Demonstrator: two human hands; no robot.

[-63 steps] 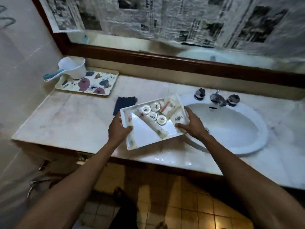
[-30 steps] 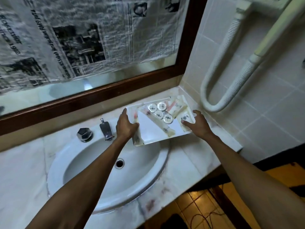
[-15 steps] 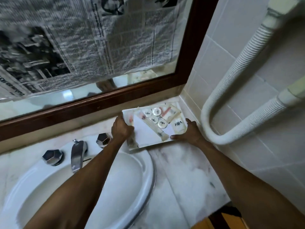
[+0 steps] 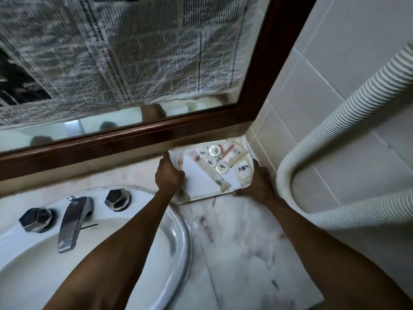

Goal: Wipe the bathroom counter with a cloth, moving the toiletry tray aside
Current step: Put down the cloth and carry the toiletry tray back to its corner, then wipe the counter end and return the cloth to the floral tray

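The white toiletry tray point(image 4: 201, 186) rests on the marble counter point(image 4: 241, 238) in the far right corner, against the mirror frame and the tiled wall. It holds several small round lidded jars, sachets and a tube. My left hand point(image 4: 168, 175) grips the tray's left edge. My right hand point(image 4: 257, 182) holds its right front corner, with the thumb along the front rim. No cloth is in view.
A white sink point(image 4: 67, 265) with a chrome tap point(image 4: 71, 220) and two knobs lies to the left. A wood-framed mirror point(image 4: 134, 137) covered with newspaper rises behind. A ribbed white hose point(image 4: 312, 135) loops down the tiled wall on the right.
I carried the tray from left of the sink across to the right side. In the last half second it slid further back into the corner, with both hands still on it.
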